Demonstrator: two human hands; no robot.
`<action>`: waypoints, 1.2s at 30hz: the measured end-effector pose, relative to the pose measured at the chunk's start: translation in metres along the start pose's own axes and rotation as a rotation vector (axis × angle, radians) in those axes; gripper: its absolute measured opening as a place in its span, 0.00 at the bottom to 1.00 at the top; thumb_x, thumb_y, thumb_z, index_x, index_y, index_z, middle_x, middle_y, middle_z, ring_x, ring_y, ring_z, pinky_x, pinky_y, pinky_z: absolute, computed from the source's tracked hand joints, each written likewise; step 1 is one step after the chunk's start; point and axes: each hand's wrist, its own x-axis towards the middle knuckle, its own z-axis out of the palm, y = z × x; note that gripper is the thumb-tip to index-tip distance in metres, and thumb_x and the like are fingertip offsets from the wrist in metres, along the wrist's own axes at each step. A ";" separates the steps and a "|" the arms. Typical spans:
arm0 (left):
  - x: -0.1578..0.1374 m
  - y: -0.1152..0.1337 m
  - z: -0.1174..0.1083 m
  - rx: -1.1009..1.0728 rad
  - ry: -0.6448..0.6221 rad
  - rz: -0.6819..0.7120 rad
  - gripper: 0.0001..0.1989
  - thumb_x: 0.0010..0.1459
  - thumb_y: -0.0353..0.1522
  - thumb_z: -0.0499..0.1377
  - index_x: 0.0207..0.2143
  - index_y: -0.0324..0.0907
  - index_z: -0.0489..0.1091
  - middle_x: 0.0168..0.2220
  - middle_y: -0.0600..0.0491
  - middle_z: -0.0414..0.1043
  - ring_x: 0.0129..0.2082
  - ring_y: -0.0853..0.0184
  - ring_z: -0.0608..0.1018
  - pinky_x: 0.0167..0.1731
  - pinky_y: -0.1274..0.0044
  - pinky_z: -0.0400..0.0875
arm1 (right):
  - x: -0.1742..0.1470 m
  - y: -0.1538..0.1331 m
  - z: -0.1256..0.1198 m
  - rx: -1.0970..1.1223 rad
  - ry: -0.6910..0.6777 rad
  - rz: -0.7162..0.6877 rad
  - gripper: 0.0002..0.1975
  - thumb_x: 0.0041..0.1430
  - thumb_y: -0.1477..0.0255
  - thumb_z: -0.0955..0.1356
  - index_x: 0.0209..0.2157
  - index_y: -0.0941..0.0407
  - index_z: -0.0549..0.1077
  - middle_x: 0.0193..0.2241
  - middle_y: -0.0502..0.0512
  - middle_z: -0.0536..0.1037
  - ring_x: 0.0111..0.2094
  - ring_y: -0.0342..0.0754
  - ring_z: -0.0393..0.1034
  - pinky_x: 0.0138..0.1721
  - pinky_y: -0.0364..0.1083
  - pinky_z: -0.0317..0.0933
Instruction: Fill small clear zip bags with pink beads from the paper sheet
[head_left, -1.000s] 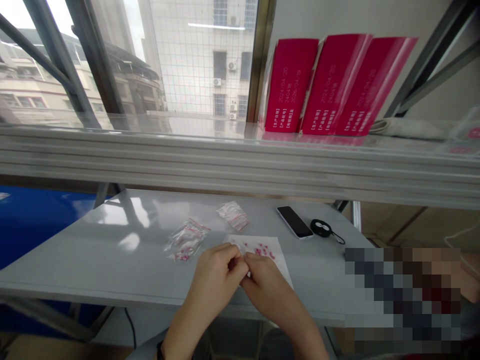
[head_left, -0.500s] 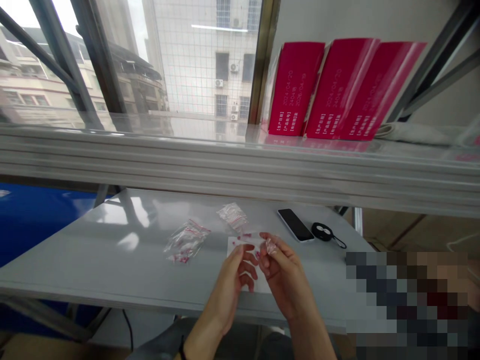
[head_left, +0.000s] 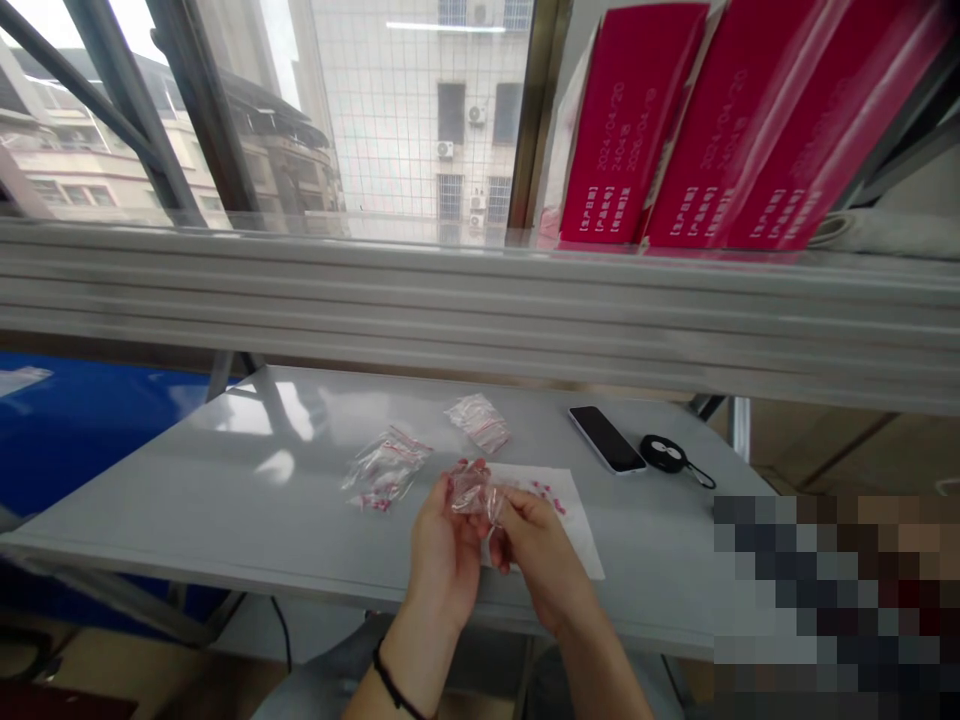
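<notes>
Bag [head_left: 474, 494] pinched in right hand [head_left: 541, 548], left hand [head_left: 448, 550] cupped open, one phone [head_left: 606, 440], three boxes [head_left: 634, 130]

There are three red boxes [head_left: 724, 150], one phone [head_left: 606, 440], one black fob [head_left: 664, 453], one white sheet [head_left: 581, 545], two bag piles [head_left: 388, 468] [head_left: 478, 422], one separate clear bag [head_left: 474, 497], and several pink pieces [head_left: 559, 507] (too small to tally).

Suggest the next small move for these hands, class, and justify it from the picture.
Perhaps the right hand should gently smooth the clear bag against the left hand: the bag looks crumpled, the right fingers pinch one end, and the left hand lies behind it as a support. Whether its mouth is open is too small to tell.
</notes>
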 end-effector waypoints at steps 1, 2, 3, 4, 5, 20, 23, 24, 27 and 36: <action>0.000 0.000 0.000 0.026 0.001 0.006 0.20 0.69 0.38 0.48 0.48 0.35 0.72 0.19 0.54 0.69 0.11 0.67 0.69 0.09 0.78 0.62 | 0.002 0.003 0.001 -0.012 0.025 -0.011 0.13 0.60 0.67 0.66 0.24 0.57 0.71 0.19 0.47 0.69 0.18 0.39 0.60 0.18 0.39 0.51; 0.000 0.001 0.000 0.047 0.004 0.016 0.20 0.69 0.38 0.47 0.49 0.35 0.72 0.20 0.53 0.71 0.11 0.67 0.69 0.09 0.78 0.62 | 0.003 0.005 0.003 -0.022 0.040 -0.021 0.13 0.60 0.67 0.66 0.23 0.57 0.70 0.18 0.46 0.69 0.18 0.40 0.60 0.18 0.39 0.51; 0.001 0.002 0.000 0.054 0.012 0.027 0.20 0.70 0.38 0.46 0.49 0.36 0.71 0.23 0.51 0.74 0.11 0.67 0.70 0.09 0.77 0.63 | 0.004 0.007 0.003 -0.029 0.044 -0.032 0.14 0.60 0.66 0.66 0.23 0.57 0.71 0.17 0.46 0.68 0.18 0.40 0.59 0.18 0.39 0.51; 0.001 0.003 0.000 0.044 0.028 0.044 0.19 0.70 0.38 0.47 0.49 0.36 0.71 0.27 0.49 0.76 0.12 0.68 0.71 0.09 0.77 0.64 | 0.004 0.008 0.004 -0.032 0.037 -0.043 0.14 0.60 0.66 0.67 0.23 0.57 0.72 0.16 0.45 0.67 0.18 0.40 0.59 0.18 0.39 0.52; 0.002 0.004 0.000 0.024 0.052 0.065 0.17 0.70 0.36 0.47 0.48 0.36 0.71 0.31 0.47 0.78 0.14 0.68 0.74 0.11 0.77 0.66 | 0.005 0.009 0.004 -0.034 0.026 -0.050 0.12 0.59 0.66 0.67 0.25 0.57 0.73 0.17 0.45 0.67 0.18 0.40 0.59 0.19 0.39 0.52; 0.008 0.024 0.003 -0.192 0.223 0.151 0.18 0.73 0.31 0.44 0.43 0.31 0.71 0.38 0.40 0.79 0.35 0.65 0.83 0.36 0.76 0.80 | 0.002 0.009 0.012 0.055 -0.090 0.040 0.22 0.60 0.62 0.69 0.52 0.58 0.78 0.16 0.41 0.60 0.17 0.37 0.49 0.17 0.38 0.43; 0.005 0.027 0.005 -0.224 0.218 0.117 0.21 0.73 0.33 0.42 0.44 0.30 0.72 0.38 0.40 0.79 0.35 0.64 0.83 0.35 0.75 0.80 | 0.004 0.010 0.015 0.059 -0.032 0.043 0.22 0.59 0.61 0.71 0.51 0.58 0.78 0.17 0.42 0.63 0.16 0.36 0.49 0.16 0.38 0.42; 0.004 0.027 0.006 -0.228 0.206 0.108 0.21 0.73 0.34 0.43 0.44 0.31 0.72 0.38 0.40 0.79 0.35 0.64 0.83 0.35 0.75 0.80 | 0.004 0.011 0.016 0.055 -0.008 0.039 0.22 0.58 0.60 0.71 0.50 0.58 0.79 0.17 0.42 0.64 0.16 0.36 0.49 0.16 0.38 0.42; 0.000 0.024 0.007 -0.200 0.133 0.091 0.20 0.72 0.37 0.46 0.42 0.31 0.73 0.38 0.40 0.79 0.34 0.64 0.82 0.34 0.75 0.80 | 0.007 0.013 0.018 0.084 0.050 0.022 0.22 0.56 0.61 0.72 0.49 0.58 0.79 0.15 0.42 0.64 0.15 0.36 0.49 0.16 0.38 0.41; -0.001 0.012 0.002 -0.079 0.070 0.041 0.18 0.69 0.42 0.52 0.40 0.37 0.73 0.30 0.48 0.76 0.23 0.67 0.77 0.23 0.77 0.74 | 0.007 0.012 0.017 0.278 0.099 0.027 0.22 0.54 0.59 0.74 0.46 0.58 0.80 0.17 0.43 0.65 0.17 0.36 0.51 0.17 0.38 0.41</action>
